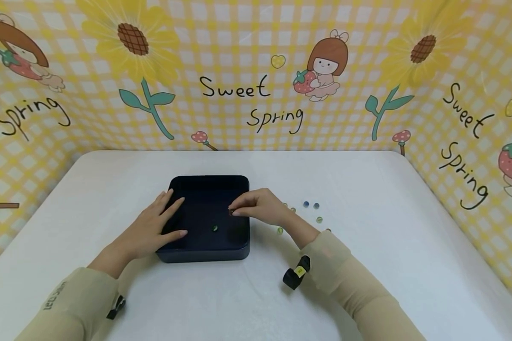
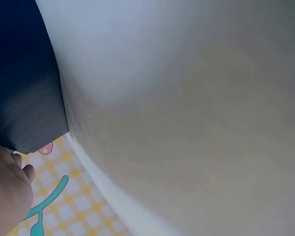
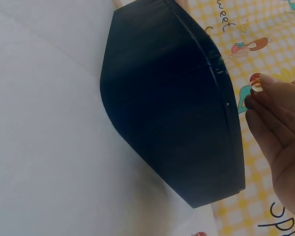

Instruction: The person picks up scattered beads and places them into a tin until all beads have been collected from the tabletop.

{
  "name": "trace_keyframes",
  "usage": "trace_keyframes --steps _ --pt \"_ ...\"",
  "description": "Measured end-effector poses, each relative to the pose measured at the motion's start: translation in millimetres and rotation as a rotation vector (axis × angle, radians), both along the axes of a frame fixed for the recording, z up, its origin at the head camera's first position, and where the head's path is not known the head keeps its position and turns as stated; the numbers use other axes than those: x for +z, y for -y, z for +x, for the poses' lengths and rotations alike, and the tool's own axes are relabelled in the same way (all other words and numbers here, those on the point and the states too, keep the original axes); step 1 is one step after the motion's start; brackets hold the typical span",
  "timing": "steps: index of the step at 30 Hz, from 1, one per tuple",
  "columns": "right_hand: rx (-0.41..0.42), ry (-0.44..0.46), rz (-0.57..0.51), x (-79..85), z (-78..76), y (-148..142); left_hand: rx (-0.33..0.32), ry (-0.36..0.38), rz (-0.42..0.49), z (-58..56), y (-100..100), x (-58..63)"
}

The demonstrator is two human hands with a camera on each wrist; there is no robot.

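A dark navy square tray (image 1: 202,255) with raised walls stands on the white table. Over its left wall lies my left hand (image 1: 149,229), fingers spread and nearly straight, thumb reaching over the inside. My right hand (image 1: 264,206) is above the tray's right side and pinches a reddish-brown marble (image 3: 256,82) between thumb and fingertips; the right wrist view shows it above the rim. A green marble (image 1: 215,228) lies on the tray floor. In the left wrist view, only part of the left hand (image 2: 10,189) shows beside the tray's outer wall (image 2: 29,88).
Right of the tray lie several loose marbles, among them a blue marble (image 1: 306,204) and a yellow-green marble (image 1: 280,230). The right forearm partly covers this group. A checked yellow cloth (image 1: 239,47) with printed flowers stands around the table's back and sides.
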State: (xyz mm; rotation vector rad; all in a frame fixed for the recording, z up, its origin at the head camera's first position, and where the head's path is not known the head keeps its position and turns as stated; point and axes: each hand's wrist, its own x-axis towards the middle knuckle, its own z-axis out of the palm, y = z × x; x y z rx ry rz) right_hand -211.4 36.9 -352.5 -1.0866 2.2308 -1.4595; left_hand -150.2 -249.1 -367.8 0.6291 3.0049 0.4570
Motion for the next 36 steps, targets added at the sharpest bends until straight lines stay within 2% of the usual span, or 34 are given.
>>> trace_keyframes --steps 8,17,36 --pt "0.051 -0.109 0.084 3.3 -8.9 13 0.004 -0.023 0.005 -0.8 1 -1.4" --pt "0.127 -0.091 0.151 4.1 -18.8 32 0.006 0.014 -0.009 -2.8 1 -0.7" --pt "0.185 -0.225 0.392 2.0 -29.6 51 -0.004 -0.012 -0.004 -1.7 2 -0.4"
